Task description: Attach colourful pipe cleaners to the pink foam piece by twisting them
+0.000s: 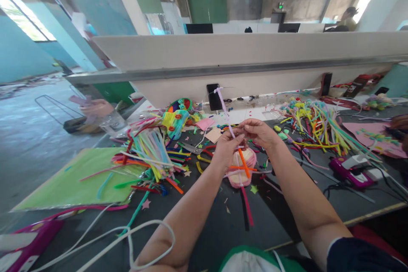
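Above the dark table, my left hand (pixel 227 149) pinches a lilac pipe cleaner (pixel 227 112), whose bent upper end rises above the fingers. Close beside it, my right hand (pixel 260 133) has its fingertips drawn together near the same stem; what lies between them is too small to make out. An orange pipe cleaner (pixel 244 164) slants down from below the hands. Under them lies a pink and cream fuzzy oval piece (pixel 249 158), with more pipe cleaners across it. A red strip (pixel 247 207) lies nearer to me.
Bundled pipe cleaners (pixel 151 151) lie left, beside scissors (pixel 191 148) and a green sheet (pixel 92 174). Another heap of pipe cleaners (pixel 314 121) is right, near a purple glue gun (pixel 349 173). A phone (pixel 214 97) leans on the partition (pixel 242 51). A white cable (pixel 129 238) loops at front left.
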Tool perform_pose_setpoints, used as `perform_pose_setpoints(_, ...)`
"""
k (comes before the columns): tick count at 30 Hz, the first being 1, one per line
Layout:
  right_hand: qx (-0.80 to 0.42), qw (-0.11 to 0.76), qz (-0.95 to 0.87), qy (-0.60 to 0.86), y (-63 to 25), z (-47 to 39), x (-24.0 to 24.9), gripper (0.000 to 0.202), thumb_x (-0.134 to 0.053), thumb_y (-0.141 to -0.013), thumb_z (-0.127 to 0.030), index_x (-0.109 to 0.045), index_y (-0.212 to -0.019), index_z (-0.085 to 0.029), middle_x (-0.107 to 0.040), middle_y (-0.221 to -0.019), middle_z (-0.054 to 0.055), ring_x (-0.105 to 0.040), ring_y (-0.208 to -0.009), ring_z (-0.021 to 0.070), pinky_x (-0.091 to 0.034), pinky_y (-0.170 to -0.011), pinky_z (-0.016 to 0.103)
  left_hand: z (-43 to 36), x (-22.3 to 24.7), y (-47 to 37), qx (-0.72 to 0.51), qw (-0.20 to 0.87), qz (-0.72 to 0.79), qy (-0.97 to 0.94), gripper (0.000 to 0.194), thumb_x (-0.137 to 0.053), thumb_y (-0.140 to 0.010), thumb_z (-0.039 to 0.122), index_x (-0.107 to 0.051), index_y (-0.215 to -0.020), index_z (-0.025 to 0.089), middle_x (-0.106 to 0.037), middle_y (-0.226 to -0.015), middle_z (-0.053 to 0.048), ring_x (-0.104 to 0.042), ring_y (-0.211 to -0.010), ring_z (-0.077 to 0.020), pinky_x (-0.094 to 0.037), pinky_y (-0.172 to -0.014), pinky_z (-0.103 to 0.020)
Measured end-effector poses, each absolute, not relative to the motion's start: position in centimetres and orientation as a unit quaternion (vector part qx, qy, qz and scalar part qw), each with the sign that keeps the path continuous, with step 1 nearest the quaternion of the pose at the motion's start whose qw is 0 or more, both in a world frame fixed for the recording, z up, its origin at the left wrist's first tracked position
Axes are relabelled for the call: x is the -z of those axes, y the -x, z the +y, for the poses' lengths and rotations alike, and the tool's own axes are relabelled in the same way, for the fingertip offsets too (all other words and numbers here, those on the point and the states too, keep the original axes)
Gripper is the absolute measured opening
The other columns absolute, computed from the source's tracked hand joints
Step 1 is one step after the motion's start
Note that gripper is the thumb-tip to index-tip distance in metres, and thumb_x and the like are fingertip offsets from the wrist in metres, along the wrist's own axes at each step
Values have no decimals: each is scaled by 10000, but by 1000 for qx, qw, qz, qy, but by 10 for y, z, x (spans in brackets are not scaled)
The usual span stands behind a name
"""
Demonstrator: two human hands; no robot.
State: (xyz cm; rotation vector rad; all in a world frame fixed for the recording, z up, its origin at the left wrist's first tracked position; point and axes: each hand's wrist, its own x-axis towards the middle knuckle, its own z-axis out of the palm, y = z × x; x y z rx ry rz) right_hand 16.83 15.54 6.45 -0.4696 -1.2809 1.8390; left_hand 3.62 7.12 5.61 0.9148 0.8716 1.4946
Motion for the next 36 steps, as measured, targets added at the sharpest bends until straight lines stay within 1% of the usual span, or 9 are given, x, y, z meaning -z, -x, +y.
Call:
perform_pose_setpoints(3, -715, 455, -501, 172, -172, 157, -71, 245, -808, -652, -280, -707, -854, -185, -695, -819, 11, -536, -596, 68, -466, -595, 207, 73, -52, -36, -633, 543, 389, -392, 301, -776, -666, 299, -626, -883, 152, -656, -670, 2, -615, -531, -121, -487, -519, -241)
perform_pose_setpoints(5, -713, 469, -494, 164, -175, 157, -76, 244, -794, -674, -309, -703, -867, -191, -692, -823, 16, -512, -580, 64, -460, -590, 213, 75, -49, -36, -623, 538, 401, -403, 300, -777, -662, 310, -637, -872, 149, -656, -665, -3, -615, -524, -125, -476, -487, -232)
perform_pose_setpoints(8, -715, 479, -479, 173, -181, 157, -82, 247, -790, -676, -355, -683, -824, -189, -678, -808, 17, -485, -560, 69, -453, -572, 232, 78, -45, -35, -607, 536, 416, -414, 304, -782, -647, 325, -645, -851, 147, -646, -633, -2, -606, -496, -127, -451, -435, -216)
perform_pose_setpoints(12, -702, 490, -486, 175, -188, 157, -87, 252, -780, -688, -387, -655, -759, -180, -640, -771, 1, -461, -553, 66, -448, -572, 241, 80, -42, -35, -584, 532, 435, -432, 305, -788, -633, 320, -656, -840, 139, -634, -597, -1, -601, -484, -126, -437, -416, -202)
perform_pose_setpoints(19, -664, 486, -539, 179, -195, 156, -89, 294, -753, -705, -447, -607, -703, -192, -623, -713, 2, -432, -527, 74, -388, -538, 250, 80, -45, -32, -578, 520, 433, -456, 266, -778, -645, 308, -668, -812, 132, -625, -576, -6, -586, -479, -118, -435, -416, -199)
perform_pose_setpoints(23, -648, 484, -562, 175, -197, 154, -93, 295, -720, -738, -453, -572, -706, -200, -610, -700, -4, -377, -500, 65, -334, -514, 245, 78, -47, -30, -572, 528, 418, -469, 256, -773, -657, 314, -680, -809, 130, -629, -580, -13, -583, -480, -111, -439, -425, -197)
perform_pose_setpoints(28, -638, 478, -575, 187, -197, 151, -97, 296, -693, -764, -465, -565, -711, -204, -595, -675, -19, -312, -465, 52, -287, -491, 240, 77, -49, -30, -567, 535, 406, -477, 235, -765, -673, 309, -684, -809, 136, -628, -587, -13, -582, -490, -110, -445, -435, -201)
perform_pose_setpoints(36, -645, 461, -588, 159, -201, 151, -97, 347, -718, -729, -507, -565, -720, -196, -574, -648, -18, -320, -469, 48, -204, -451, 218, 76, -49, -31, -563, 538, 401, -483, 238, -760, -681, 302, -684, -827, 130, -624, -594, -11, -577, -489, -104, -444, -440, -198)
